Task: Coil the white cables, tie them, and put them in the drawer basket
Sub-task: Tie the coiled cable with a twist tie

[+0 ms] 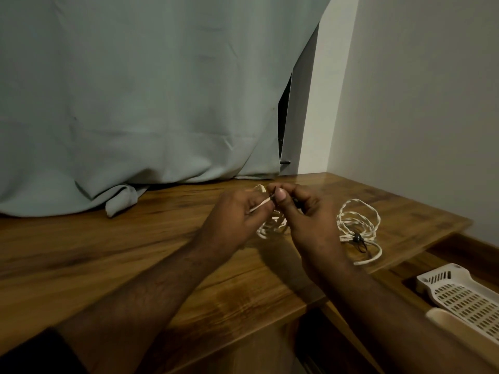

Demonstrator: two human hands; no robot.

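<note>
Tying the second white cable (271, 225), both hands pinch its black tie (274, 195); right of that grip, a tied coil (357, 225) awaits the drawer basket (464, 300).

Bare table (113, 238) lies open at lower left; a tied coil (357, 228) lies between hands and basket (459, 298) at right.

White braided cables (357, 225) with a black tie (359, 240), warm brown wood-grain table (135, 252), pale grey-green curtain (148, 90) (upper left), white slotted basket (464, 300) lower right.
</note>
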